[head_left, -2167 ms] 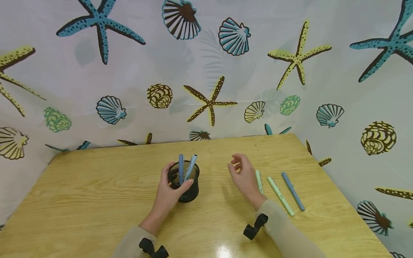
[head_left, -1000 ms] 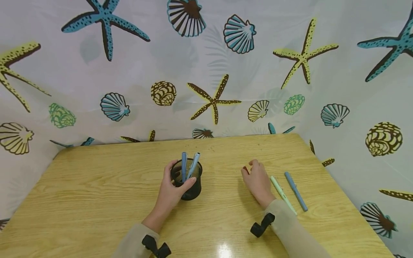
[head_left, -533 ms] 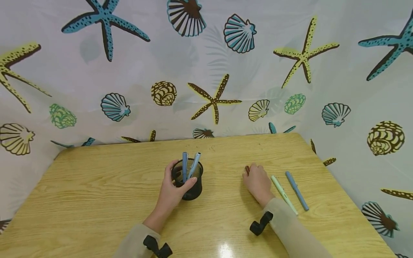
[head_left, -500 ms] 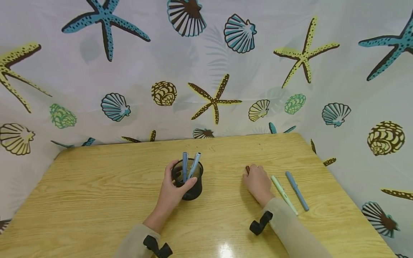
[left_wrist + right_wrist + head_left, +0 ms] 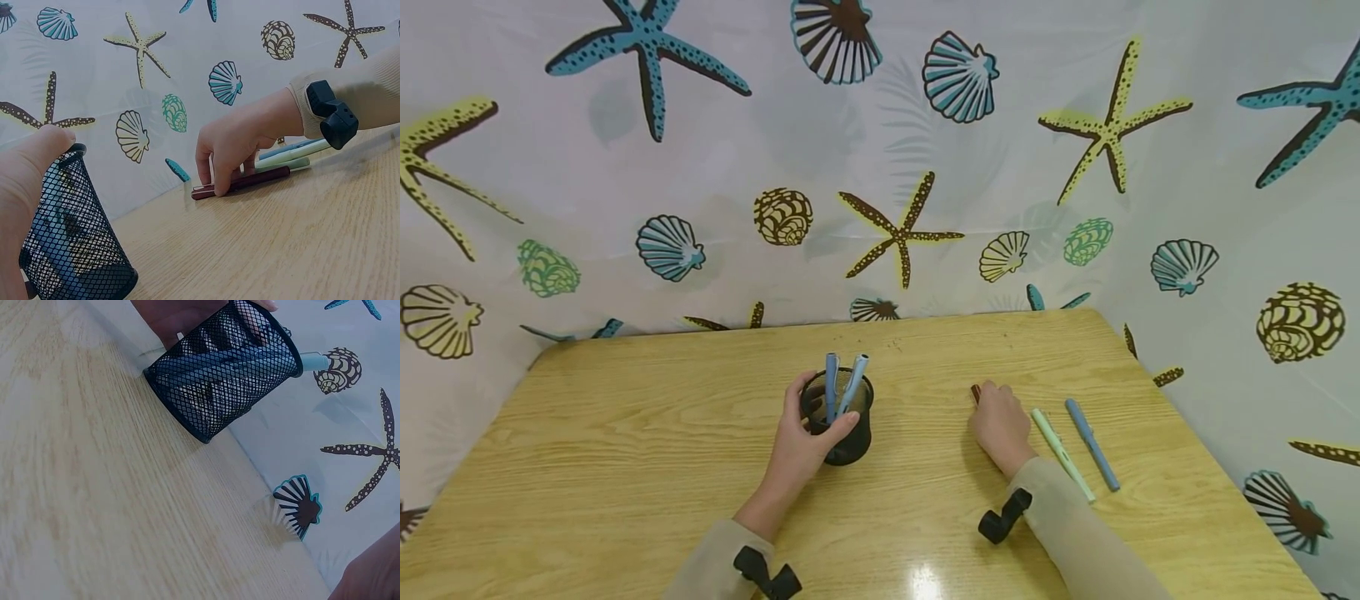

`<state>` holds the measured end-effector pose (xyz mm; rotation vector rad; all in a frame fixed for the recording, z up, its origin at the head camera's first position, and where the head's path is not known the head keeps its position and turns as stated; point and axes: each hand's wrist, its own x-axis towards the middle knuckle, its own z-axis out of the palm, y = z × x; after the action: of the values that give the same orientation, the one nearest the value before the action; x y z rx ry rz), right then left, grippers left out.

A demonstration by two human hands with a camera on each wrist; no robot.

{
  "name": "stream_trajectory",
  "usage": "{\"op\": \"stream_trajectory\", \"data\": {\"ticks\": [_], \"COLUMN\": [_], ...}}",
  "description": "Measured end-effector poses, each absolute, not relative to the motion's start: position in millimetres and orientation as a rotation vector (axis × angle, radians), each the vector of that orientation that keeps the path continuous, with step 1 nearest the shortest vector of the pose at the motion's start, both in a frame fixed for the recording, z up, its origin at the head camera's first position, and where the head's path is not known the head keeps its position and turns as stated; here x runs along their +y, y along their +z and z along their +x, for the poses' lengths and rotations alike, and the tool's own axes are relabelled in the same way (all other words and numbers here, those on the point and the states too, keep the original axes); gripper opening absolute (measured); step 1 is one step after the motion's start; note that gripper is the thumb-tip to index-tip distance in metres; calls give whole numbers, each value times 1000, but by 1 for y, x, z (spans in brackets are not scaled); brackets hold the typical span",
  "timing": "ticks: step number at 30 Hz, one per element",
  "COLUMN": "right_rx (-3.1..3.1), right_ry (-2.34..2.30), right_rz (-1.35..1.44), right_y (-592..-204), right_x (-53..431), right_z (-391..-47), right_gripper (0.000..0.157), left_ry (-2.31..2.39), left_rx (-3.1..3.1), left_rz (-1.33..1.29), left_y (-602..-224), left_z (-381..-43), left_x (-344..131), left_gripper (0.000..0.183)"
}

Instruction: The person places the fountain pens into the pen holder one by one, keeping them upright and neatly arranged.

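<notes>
Patterned cloth [image 5: 715, 150], starfish and shells, hangs beyond both my hands. Wooden table [image 5: 662, 433] under them. Beige sleeves [image 5: 1078, 533] on both arms.

My left hand [image 5: 801, 446] grips the cup, fingers and thumb curved round it, thumb up at the rim. My right hand [image 5: 1002, 427], well apart, has fingers bent down, pinching the dark red pen near one end.

Black mesh cup [image 5: 852, 442]: upright in my left hand. Small black wrist cameras [image 5: 1006, 517] strapped behind both hands.

Dark red pen [image 5: 262, 178] lies on the table under my right fingertips. Blue pen [image 5: 1093, 446] lies farther out to the right of that hand. Light green pen [image 5: 1060, 450] sits between the two; another green pen [image 5: 301, 164] is just beside the red one, hidden from above. Darker blue pen [image 5: 831, 383] and pale blue pen [image 5: 853, 381] stick out of the cup, leaning.
</notes>
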<state>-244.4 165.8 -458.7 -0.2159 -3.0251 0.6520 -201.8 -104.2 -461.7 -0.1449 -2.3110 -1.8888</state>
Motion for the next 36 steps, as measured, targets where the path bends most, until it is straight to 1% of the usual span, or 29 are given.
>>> {"op": "stream_trajectory", "data": {"ticks": [7,36], "right_rx": [-3023,-2995], "right_ry": [642,645], "right_rz": [-184,-131], "right_y": [-459,-451], "right_x": [165,162], "right_z": [-244,-243], "right_gripper": [8,12], "left_ry": [-1882,-1887], "left_rx": [-2311,-2322], "left_rz": [-148,-143], "left_y": [-461,-462], "left_z": [-202,-202], "left_x": [-105,-104], "left_gripper": [79,78]}}
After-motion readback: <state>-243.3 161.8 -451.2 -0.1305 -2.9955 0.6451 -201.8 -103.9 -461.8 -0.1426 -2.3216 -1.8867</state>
